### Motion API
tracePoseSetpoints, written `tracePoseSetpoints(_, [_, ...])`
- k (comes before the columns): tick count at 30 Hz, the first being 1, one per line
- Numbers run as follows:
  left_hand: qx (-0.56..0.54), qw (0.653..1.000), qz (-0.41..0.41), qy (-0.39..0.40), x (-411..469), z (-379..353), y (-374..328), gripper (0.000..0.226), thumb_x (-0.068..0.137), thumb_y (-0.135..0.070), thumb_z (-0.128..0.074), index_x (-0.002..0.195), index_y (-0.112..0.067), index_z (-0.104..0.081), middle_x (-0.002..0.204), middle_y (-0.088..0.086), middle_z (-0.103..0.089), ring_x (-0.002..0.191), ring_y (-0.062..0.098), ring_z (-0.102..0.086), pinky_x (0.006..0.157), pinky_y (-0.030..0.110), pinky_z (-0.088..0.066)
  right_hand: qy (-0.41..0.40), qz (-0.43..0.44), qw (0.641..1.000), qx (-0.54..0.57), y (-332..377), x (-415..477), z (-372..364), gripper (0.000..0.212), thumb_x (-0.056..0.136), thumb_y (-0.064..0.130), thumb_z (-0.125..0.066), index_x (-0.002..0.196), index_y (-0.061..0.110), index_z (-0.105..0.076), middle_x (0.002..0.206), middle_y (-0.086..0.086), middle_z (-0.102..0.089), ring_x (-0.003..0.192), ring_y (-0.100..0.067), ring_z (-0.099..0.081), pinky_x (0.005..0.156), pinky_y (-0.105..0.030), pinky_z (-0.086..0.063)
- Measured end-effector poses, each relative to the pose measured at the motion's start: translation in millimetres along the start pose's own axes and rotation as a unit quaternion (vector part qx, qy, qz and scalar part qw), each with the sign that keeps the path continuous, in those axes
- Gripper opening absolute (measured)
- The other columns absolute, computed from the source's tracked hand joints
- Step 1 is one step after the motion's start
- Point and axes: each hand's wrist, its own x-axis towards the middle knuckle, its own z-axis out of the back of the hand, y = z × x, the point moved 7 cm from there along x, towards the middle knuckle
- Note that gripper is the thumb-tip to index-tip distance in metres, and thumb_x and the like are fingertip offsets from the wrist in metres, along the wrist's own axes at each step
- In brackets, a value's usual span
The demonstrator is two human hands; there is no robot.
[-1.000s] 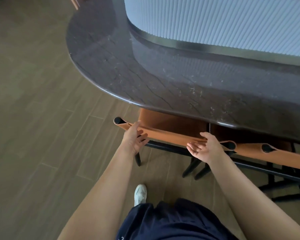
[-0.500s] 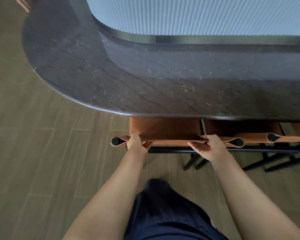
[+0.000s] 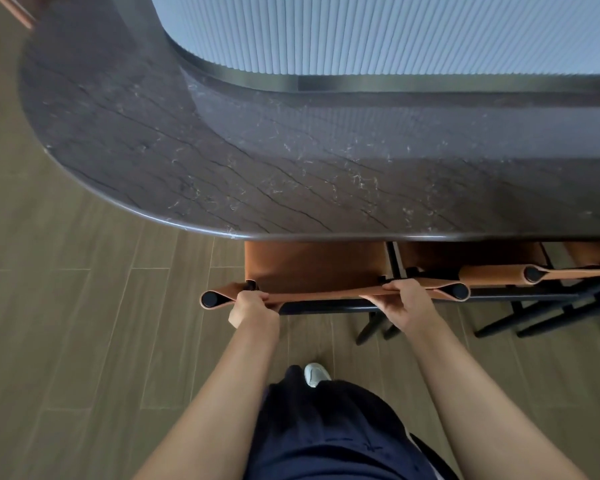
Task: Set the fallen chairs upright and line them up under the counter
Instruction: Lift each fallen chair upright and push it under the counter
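An orange leather chair with a black frame stands upright, its seat tucked under the dark stone counter. My left hand grips the left end of its backrest strap. My right hand grips the right end of the same strap. A second orange chair stands upright right beside it, also under the counter, and a third shows at the far right edge.
The counter's rounded end curves away to the left, with a ribbed pale panel rising behind it. Wood-plank floor lies open on the left. Black chair legs crowd the right. My shoe is just behind the chair.
The chair has swung square to the counter edge and slid further beneath it. Both hands have closed round the backrest strap, and I have stepped up behind the chair.
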Motion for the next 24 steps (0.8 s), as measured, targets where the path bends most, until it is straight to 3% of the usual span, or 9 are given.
tracePoseSetpoints(2, [0.009,1.0,-0.004,-0.003,4.1,9.3,-7.6,0.034,0.076,0.018,-0.052,0.107,0.007,-0.061,0.097,0.021,-0.064,0.087,0.037,-0.066,0.05,0.037,-0.053,0.007,-0.004,1.0,0.004,-8.9,-1.9,-7.2,0.03,0.09,-0.016,-0.036,0.111,0.002,-0.047,0.12,-0.028,-0.05,0.102,-0.05,-0.056,0.058,-0.06,-0.056])
tracePoseSetpoints(5, [0.015,1.0,-0.003,0.012,12.5,18.0,-24.7,0.028,0.079,0.017,-0.053,0.103,0.005,-0.06,0.101,0.022,-0.063,0.089,0.037,-0.065,0.061,0.038,-0.056,0.009,-0.006,1.0,0.003,-20.7,-3.6,-21.1,0.031,0.089,-0.016,-0.037,0.109,0.005,-0.049,0.115,-0.026,-0.053,0.098,-0.05,-0.056,0.059,-0.061,-0.057])
tracePoseSetpoints(9, [0.016,0.999,-0.011,0.035,16.5,17.1,-43.1,0.021,0.078,0.018,-0.052,0.091,0.002,-0.057,0.094,0.022,-0.062,0.09,0.038,-0.066,0.051,0.038,-0.055,0.006,0.005,1.0,-0.01,-28.9,-3.3,-32.8,0.025,0.09,-0.016,-0.038,0.1,0.003,-0.049,0.112,-0.025,-0.053,0.094,-0.046,-0.059,0.057,-0.058,-0.056])
tracePoseSetpoints(20, [-0.008,0.998,-0.03,0.048,31.6,-2.8,-65.0,0.021,0.076,0.018,-0.046,0.079,0.0,-0.054,0.08,0.018,-0.06,0.071,0.032,-0.064,0.043,0.036,-0.054,-0.011,0.019,1.0,0.018,-26.6,9.3,-54.2,0.038,0.088,-0.017,-0.041,0.117,0.006,-0.048,0.112,-0.024,-0.055,0.094,-0.045,-0.061,0.061,-0.058,-0.058])
tracePoseSetpoints(24, [0.001,0.998,-0.039,0.054,41.2,-5.8,-75.4,0.024,0.074,0.021,-0.045,0.085,0.002,-0.056,0.082,0.018,-0.061,0.069,0.034,-0.063,0.035,0.033,-0.051,-0.007,0.022,1.0,0.017,-31.9,11.4,-63.0,0.036,0.088,-0.017,-0.04,0.116,0.004,-0.048,0.117,-0.026,-0.053,0.099,-0.045,-0.06,0.065,-0.057,-0.058])
